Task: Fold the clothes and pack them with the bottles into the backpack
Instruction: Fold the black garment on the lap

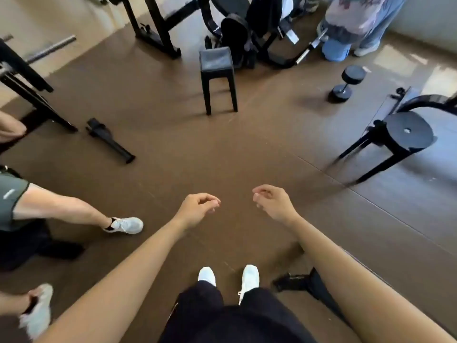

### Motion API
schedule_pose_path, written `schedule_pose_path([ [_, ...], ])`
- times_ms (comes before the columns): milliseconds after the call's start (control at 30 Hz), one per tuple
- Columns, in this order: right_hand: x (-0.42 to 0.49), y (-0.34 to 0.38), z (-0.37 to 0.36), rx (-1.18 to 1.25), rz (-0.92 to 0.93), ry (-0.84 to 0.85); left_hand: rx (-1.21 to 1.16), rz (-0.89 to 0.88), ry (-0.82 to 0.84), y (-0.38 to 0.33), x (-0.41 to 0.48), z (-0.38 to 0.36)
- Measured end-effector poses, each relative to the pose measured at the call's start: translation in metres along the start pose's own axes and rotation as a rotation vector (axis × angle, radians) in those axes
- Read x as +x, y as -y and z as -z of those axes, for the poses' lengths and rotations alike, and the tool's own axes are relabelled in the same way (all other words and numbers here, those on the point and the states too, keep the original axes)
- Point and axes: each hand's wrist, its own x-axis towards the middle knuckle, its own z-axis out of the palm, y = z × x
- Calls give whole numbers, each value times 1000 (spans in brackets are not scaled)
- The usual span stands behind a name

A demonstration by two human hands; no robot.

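Note:
I stand on a brown floor with both arms stretched forward. My left hand hangs with loosely curled fingers and holds nothing. My right hand does the same, about a hand's width to its right. A black backpack sits far ahead on the floor behind a square black stool, leaning against gym equipment. Dark and white clothing hangs on the equipment beside it. I see no bottles clearly.
A round black stool stands at the right, a dumbbell beyond it. Black machine frames stand at the back and left. A black bar piece lies on the floor. Other people's legs are at left, another person at the back right.

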Motion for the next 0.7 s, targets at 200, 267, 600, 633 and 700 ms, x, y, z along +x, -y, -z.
schedule_pose_path([
  [200,26,-12,18,15,-119,-43,-1,117,3,10,22,-22],
  [267,45,-7,23,-13,-129,-55,-7,143,-2,9,43,-18],
  [600,166,62,35,-60,-191,-86,-66,85,4,-64,184,39],
  [633,177,69,39,-56,-182,-80,-49,76,21,-73,200,45],
  [700,198,82,47,-39,-181,-84,-15,76,50,-90,232,58],
])
